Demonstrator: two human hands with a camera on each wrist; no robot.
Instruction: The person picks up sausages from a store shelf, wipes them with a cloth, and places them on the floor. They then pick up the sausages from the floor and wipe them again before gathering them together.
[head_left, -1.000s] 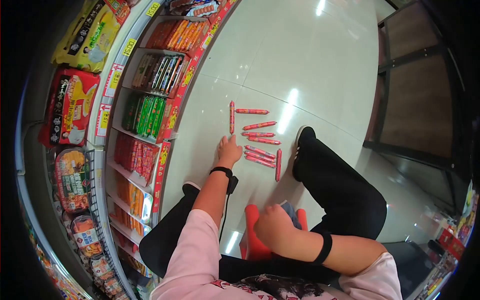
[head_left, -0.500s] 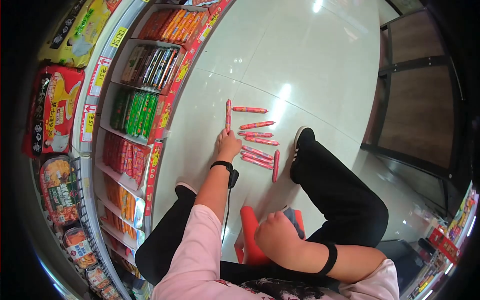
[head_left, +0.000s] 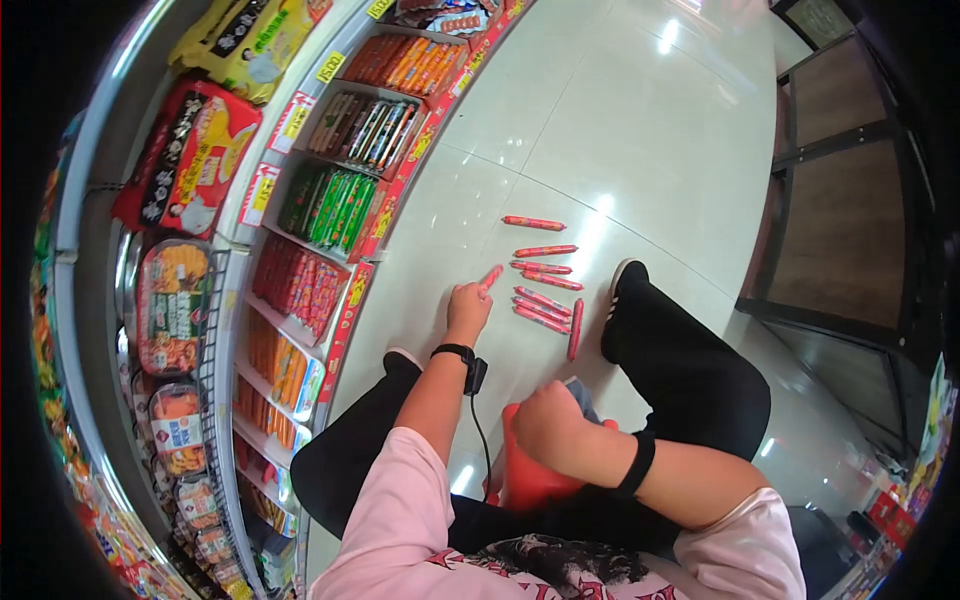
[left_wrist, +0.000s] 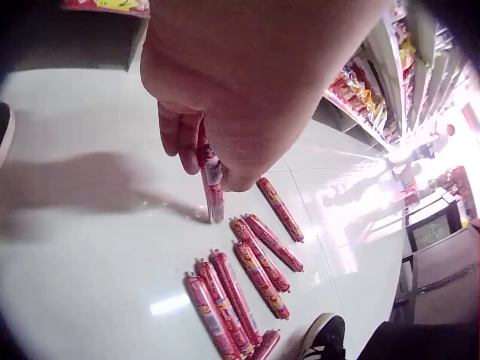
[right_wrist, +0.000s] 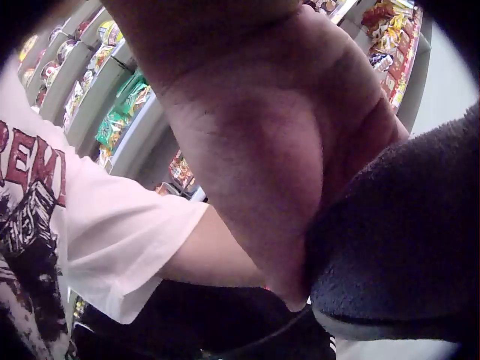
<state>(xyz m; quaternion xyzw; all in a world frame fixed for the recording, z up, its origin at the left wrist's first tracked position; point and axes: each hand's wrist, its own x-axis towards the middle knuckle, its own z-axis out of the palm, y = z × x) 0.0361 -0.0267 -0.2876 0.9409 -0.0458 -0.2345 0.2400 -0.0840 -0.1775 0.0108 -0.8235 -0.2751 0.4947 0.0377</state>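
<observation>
In the head view my left hand (head_left: pixel 467 312) pinches a red-wrapped stick (head_left: pixel 492 276), which tilts up from its fingertips. The left wrist view shows this stick (left_wrist: pixel 213 187) pointing down between thumb and fingers, its lower end close to the floor. Several similar sticks lie on the floor to the right: one (head_left: pixel 533 223) at the far end, others in a loose row, and one (head_left: pixel 576 329) set crosswise at the near right. My right hand (head_left: pixel 545 424) is curled round a dark grey fuzzy item (right_wrist: pixel 397 240), partly hidden by the hand.
A shelf (head_left: pixel 372 246) of packaged snacks in compartments runs along the left. A red object (head_left: pixel 530 480) stands between the legs, below my right hand. A shoe (head_left: pixel 626 285) rests right of the sticks. A dark-framed cabinet (head_left: pixel 840 220) stands at the right.
The stick at the left end of the row has left its place, drawn nearer and tilted in my left hand. My right hand still holds the grey item. The head view has shifted.
</observation>
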